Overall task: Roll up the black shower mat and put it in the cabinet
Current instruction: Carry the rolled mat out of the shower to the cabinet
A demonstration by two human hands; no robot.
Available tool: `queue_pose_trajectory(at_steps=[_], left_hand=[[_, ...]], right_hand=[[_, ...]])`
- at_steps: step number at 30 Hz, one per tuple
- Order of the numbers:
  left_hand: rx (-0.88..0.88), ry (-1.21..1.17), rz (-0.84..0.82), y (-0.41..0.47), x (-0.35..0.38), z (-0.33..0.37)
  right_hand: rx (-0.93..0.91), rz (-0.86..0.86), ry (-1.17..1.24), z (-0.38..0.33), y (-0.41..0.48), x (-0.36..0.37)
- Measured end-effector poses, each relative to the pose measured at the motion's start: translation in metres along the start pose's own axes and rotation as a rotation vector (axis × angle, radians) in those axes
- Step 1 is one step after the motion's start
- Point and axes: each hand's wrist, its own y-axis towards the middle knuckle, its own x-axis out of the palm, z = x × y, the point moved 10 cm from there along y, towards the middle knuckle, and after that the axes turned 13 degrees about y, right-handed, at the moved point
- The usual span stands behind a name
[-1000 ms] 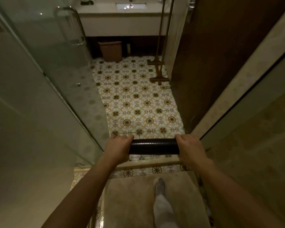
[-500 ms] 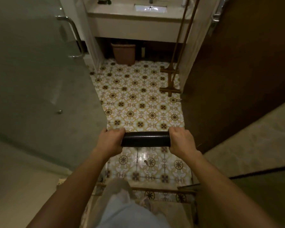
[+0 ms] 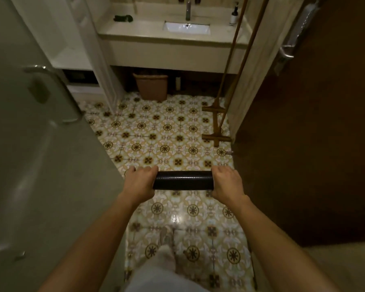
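Note:
The black shower mat (image 3: 182,180) is rolled into a tight horizontal tube, held out in front of me above the patterned tile floor. My left hand (image 3: 140,182) grips its left end and my right hand (image 3: 227,183) grips its right end; both ends are hidden inside the fists. A white cabinet (image 3: 72,43) with open shelves stands at the far left, beside the vanity.
A glass shower door with a metal handle (image 3: 51,95) fills the left side. A dark wooden door (image 3: 314,123) stands on the right. Ahead are the vanity with sink (image 3: 187,28), a brown bin (image 3: 151,86) under it and a wooden ladder rack (image 3: 216,125).
I have stepped out of the shower stall over the threshold onto the patterned tiles, carrying the rolled mat toward the vanity. Both hands keep the same grip.

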Motion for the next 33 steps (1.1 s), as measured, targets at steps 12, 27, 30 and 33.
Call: queue_pose_trajectory(at_steps=[12, 27, 30, 33], left_hand=[[-0.117, -0.002, 0.028, 0.211, -0.019, -0.132], [-0.458, -0.064, -0.029, 0.419, 0.003, -0.289], [-0.536, -0.106, -0.046, 0.436, 0.002, -0.32], [-0.595, -0.113, -0.053, 0.448, 0.004, -0.356]], right_hand=[[-0.086, 0.038, -0.048, -0.033, 0.268, -0.05], [-0.394, -0.048, -0.071, -0.097, 0.604, -0.067], [-0.482, -0.066, -0.097, -0.128, 0.657, -0.073], [-0.568, -0.094, -0.117, -0.166, 0.7, -0.071]])
